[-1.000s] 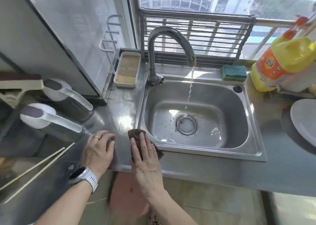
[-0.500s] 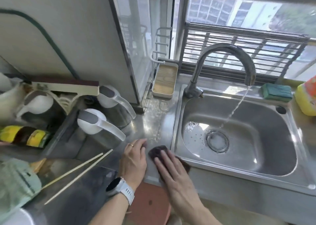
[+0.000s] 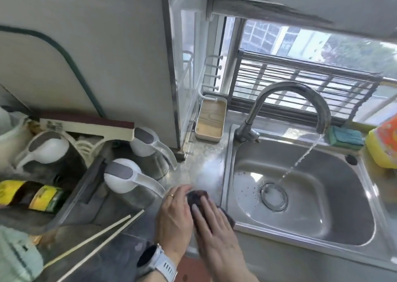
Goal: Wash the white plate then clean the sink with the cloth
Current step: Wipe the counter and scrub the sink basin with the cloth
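A dark brown cloth (image 3: 196,197) lies on the steel counter just left of the sink's (image 3: 300,234) front-left corner. My right hand (image 3: 214,228) presses flat on the cloth, fingers spread. Beside it on the left, my left hand (image 3: 174,215), with a ring and a watch, rests on the counter and touches the cloth's edge. Water runs from the curved tap (image 3: 287,105) into the steel basin near the drain (image 3: 274,198). No white plate is in view.
Two white-lidded jugs (image 3: 129,174) stand left of my hands. A pair of chopsticks (image 3: 96,243) lies at the front left. A tray (image 3: 211,120), a green sponge (image 3: 345,139) and a yellow detergent bottle (image 3: 382,146) sit around the sink.
My view has swung left, so the sink has shifted right and the plate has left the frame. My right hand has slid the cloth slightly away along the counter; water still runs.
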A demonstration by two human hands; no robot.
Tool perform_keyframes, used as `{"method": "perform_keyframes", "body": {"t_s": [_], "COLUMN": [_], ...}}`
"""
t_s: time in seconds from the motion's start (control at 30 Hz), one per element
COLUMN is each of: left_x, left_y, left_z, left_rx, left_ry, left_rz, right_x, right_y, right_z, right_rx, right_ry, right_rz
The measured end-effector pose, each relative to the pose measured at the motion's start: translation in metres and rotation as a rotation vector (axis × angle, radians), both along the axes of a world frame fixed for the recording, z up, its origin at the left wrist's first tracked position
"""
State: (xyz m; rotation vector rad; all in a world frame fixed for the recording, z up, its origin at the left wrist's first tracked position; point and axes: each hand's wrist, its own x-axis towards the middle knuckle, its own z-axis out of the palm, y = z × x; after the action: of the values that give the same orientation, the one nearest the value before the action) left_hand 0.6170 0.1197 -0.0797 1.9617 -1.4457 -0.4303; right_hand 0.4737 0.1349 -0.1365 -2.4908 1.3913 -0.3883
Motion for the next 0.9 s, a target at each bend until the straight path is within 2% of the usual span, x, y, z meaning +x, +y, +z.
{"method": "perform_keyframes", "body": {"t_s": [0.1, 0.2, 0.37, 0.43, 0.53, 0.7, 0.8, 0.9], "left_x": [-0.005, -0.009, -0.021, -0.024, -0.03, -0.039, -0.04, -0.041], "left_y": [-0.004, -0.011, -0.013, -0.014, -0.019, -0.042, -0.056, -0.07], "left_z": [-0.001, -0.002, -0.014, -0.02, -0.022, -0.014, -0.01, -0.007], "left_rx": [0.01, -0.008, -0.069, -0.064, -0.044, 0.007, -0.007, -0.02], "left_ry": [-0.002, 0.03, 0.054, 0.057, 0.061, 0.111, 0.107, 0.109], "left_rz": [-0.018, -0.019, -0.021, -0.021, 0.006, 0.038, 0.047, 0.058], "right_x": [-0.021, -0.011, 0.025, 0.026, 0.018, 0.01, 0.015, 0.022], "right_y": [0.024, -0.026, -0.149, -0.166, -0.124, -0.007, -0.04, -0.131], "right_z": [-0.017, -0.014, -0.007, -0.011, -0.012, -0.021, -0.016, -0.003], "right_rx": [-0.065, -0.012, -0.001, -0.002, 0.038, 0.021, 0.166, 0.192], "right_ry": [0.007, 0.019, 0.056, 0.047, -0.055, -0.155, -0.303, -0.416], "right_rz": [0.047, 0.007, -0.274, -0.374, -0.461, -0.341, -0.45, -0.653]}}
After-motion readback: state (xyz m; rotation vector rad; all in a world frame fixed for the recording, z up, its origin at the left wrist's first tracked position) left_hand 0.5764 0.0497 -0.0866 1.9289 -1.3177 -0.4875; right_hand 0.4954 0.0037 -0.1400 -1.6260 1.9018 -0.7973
